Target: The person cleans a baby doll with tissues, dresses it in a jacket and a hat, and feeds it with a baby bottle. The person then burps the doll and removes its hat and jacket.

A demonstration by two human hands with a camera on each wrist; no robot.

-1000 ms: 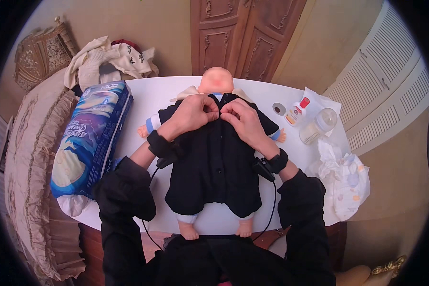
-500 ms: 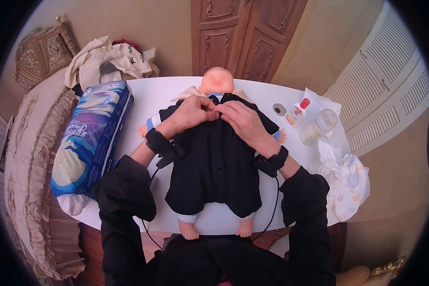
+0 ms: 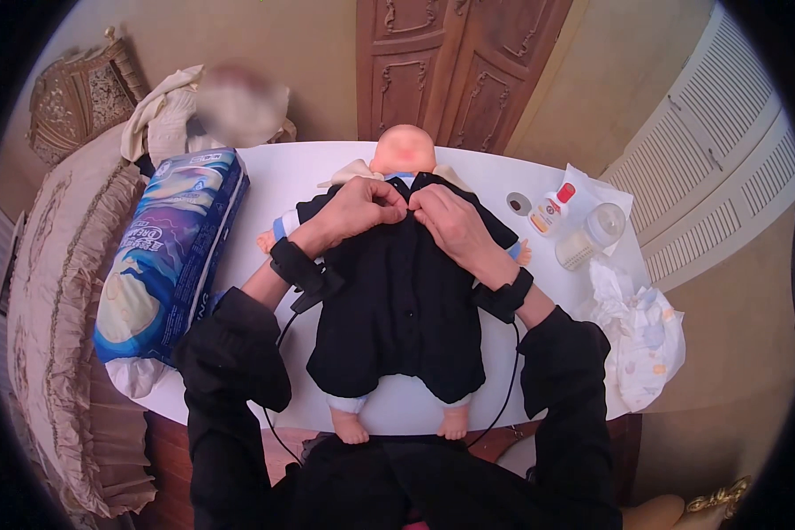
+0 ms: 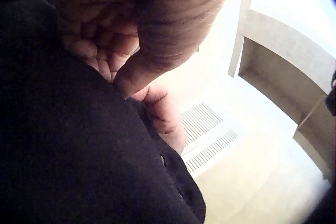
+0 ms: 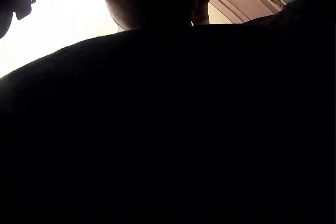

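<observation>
A baby doll (image 3: 403, 150) lies on its back on a white table (image 3: 278, 168), its feet toward me. It wears a black buttoned garment (image 3: 362, 309) over a blue and white layer that shows at the neck and cuffs. At the upper chest, my left hand (image 3: 353, 214) pinches the garment's front edge between thumb and fingers. Facing it, my right hand (image 3: 458, 228) pinches the same opening, fingertips close to the left ones. The left wrist view shows the left thumb (image 4: 152, 50) against the black cloth. Dark fabric fills most of the right wrist view.
A blue diaper pack (image 3: 172, 256) lies along the table's left side. To the right are a red-capped bottle (image 3: 549, 215), a baby bottle (image 3: 583, 240) and a crumpled diaper (image 3: 645, 344). Light clothes (image 3: 159, 119) are heaped beyond the pack, beside a cushioned bed edge (image 3: 66, 309).
My right fingers reached left over the left fingertips half a second ago, and now have drawn back slightly right. The left hand stays at the same spot; the doll has not moved.
</observation>
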